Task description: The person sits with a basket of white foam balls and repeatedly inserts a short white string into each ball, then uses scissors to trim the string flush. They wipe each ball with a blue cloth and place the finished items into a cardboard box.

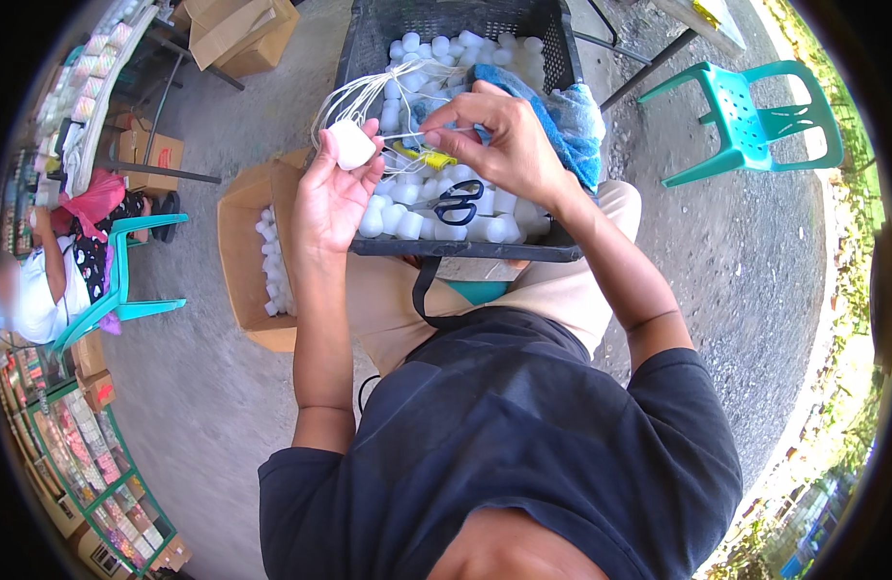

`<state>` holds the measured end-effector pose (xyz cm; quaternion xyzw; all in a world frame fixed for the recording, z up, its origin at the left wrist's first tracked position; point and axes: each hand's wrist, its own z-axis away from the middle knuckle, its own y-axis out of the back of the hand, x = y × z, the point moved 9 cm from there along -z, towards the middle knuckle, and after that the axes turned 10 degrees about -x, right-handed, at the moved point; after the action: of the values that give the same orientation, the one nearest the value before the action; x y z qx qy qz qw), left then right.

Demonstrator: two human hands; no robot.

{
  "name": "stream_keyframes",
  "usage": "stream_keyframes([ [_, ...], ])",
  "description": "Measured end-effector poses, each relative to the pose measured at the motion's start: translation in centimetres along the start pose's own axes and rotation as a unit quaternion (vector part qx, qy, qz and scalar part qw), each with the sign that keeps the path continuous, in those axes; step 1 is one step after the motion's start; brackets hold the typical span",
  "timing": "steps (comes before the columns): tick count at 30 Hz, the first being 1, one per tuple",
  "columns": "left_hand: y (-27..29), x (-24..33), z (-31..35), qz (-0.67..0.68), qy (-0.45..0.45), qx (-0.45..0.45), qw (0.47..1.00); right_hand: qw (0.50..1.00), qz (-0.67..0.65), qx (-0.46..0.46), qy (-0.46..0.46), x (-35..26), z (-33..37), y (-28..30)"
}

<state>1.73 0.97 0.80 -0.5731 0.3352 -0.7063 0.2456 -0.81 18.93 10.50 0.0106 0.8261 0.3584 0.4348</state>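
A stubby white wax-like block rests in the curled fingers of my left hand, over the left side of a black crate. My right hand pinches a thin white cord between thumb and forefinger, beside the block. Behind my left hand, a loose bundle of white cords lies over the crate. Many similar white blocks fill the crate. On them sit dark-handled scissors and a yellow object, partly hidden by my right hand.
A blue towel hangs over the crate's right side. Left of the crate stands a cardboard box with more white blocks. A green plastic chair is at the right. Another person sits at the far left near shelves.
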Motion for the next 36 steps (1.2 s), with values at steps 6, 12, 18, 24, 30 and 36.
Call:
stream_keyframes([
  [6, -2.1, -2.2, -1.0, 0.165, 0.043, -0.006, 0.985, 0.997, -0.018, 0.065, -0.035, -0.1, 1.8, -0.3],
  [12, -1.9, -2.4, -0.9, 0.14, 0.02, 0.037, 0.989, 0.995, 0.0, 0.102, -0.015, -0.3, 2.2, -0.1],
  [18, -2.3, -2.0, -0.5, 0.096, -0.008, 0.042, 0.994, 0.992, 0.025, 0.124, 0.003, -0.5, 2.5, 0.0],
  [24, -2.9, -1.1, 0.1, -0.02, -0.09, 0.06, 0.994, 0.98, 0.091, 0.163, 0.07, -2.2, 2.9, 0.0],
  [30, -4.5, -1.3, 0.3, -0.048, -0.122, 0.02, 0.991, 0.978, 0.096, 0.165, 0.081, -2.4, 2.9, -0.8],
  [36, -3.9, -0.6, 0.4, -0.054, -0.171, 0.033, 0.983, 0.985, 0.051, 0.159, 0.053, -2.1, 2.8, -1.6],
])
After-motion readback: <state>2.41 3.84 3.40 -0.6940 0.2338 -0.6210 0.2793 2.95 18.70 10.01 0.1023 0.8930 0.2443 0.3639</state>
